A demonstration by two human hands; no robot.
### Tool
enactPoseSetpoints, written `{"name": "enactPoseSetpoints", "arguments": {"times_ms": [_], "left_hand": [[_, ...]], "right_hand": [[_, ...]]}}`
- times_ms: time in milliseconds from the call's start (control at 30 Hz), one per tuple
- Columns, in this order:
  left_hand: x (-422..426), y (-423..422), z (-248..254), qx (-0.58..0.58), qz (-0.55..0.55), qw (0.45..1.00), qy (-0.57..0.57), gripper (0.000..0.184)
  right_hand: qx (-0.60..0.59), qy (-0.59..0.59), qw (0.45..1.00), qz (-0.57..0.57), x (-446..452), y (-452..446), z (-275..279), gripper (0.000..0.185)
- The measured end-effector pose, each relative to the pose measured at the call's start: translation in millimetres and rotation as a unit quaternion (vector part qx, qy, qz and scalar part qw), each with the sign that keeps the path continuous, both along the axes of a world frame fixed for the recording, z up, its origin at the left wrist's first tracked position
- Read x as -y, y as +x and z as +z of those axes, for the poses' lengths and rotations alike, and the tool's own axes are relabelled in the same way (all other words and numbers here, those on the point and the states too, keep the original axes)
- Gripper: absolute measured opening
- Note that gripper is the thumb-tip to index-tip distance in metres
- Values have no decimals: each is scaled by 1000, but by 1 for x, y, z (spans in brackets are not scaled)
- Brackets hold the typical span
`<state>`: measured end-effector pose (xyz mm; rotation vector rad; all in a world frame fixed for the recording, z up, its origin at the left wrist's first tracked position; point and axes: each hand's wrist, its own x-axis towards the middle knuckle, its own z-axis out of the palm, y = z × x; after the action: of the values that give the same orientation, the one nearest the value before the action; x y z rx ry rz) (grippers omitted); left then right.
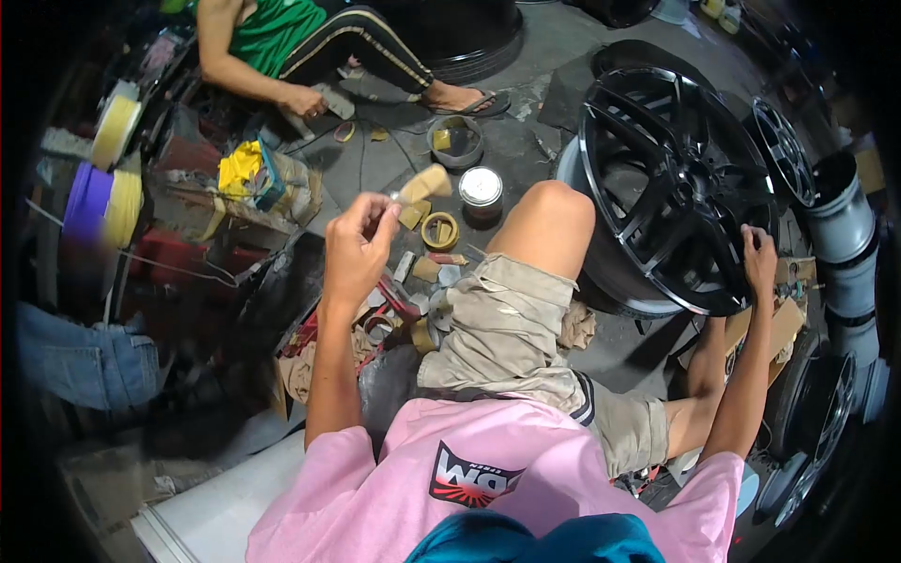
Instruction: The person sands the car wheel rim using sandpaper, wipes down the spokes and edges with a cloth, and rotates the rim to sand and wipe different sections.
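Observation:
Raised left of my knee, my left hand (361, 230) pinches a small flat tan piece (427, 186) with a pale end at the fingertips. Whether it is folded sandpaper or a spreader I cannot tell. My right hand (758, 255) grips the lower right edge of a glossy black multi-spoke wheel rim (696, 176), which leans tilted in front of my right side. Between my left hand and the rim, a lidded can (481, 188) stands on the floor. Near it lie a roll of tape (439, 231) and several tan scraps.
Another person's hand (305, 100) works at the upper left, beside a dark bowl (455, 141). Tape rolls (117, 131) and a yellow bag (242, 169) are at left. More wheel rims (845, 216) stack along the right. A tire (460, 66) lies at the back.

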<state>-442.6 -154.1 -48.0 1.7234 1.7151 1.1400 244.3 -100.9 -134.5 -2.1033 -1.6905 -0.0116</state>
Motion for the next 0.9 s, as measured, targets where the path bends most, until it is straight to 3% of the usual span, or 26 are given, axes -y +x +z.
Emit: {"name": "enactPoseSetpoints", "arguments": {"times_ms": [67, 100, 200, 300, 400, 467, 633, 767, 900], "left_hand": [[12, -25, -23, -49, 13, 998, -38, 15], [18, -40, -37, -46, 20, 998, -39, 15], [29, -83, -80, -119, 38, 987, -99, 18], [36, -105, -118, -131, 46, 961, -240, 21], [43, -130, -198, -136, -75, 932, -328, 17], [35, -112, -205, -144, -86, 879, -446, 21], [8, -89, -241, -190, -70, 897, -392, 27], [-21, -79, -254, -145, -72, 903, -397, 34], [-35, -79, -301, -155, -80, 912, -372, 34]], "right_hand": [[-27, -154, 979, -134, -14, -15, -2, 68], [-18, -212, 967, -138, -19, -11, -2, 89], [13, -189, 976, -107, -19, -3, -13, 98], [-1, -205, 968, -143, -22, -2, -12, 100], [-7, -208, 965, -158, -20, -9, -5, 101], [-28, -205, 965, -164, -20, -8, -5, 103], [-5, -226, 959, -170, -20, -7, -3, 102], [-21, -195, 965, -172, -18, -7, -5, 99], [-27, -170, 970, -173, -16, -5, -8, 97]]}}
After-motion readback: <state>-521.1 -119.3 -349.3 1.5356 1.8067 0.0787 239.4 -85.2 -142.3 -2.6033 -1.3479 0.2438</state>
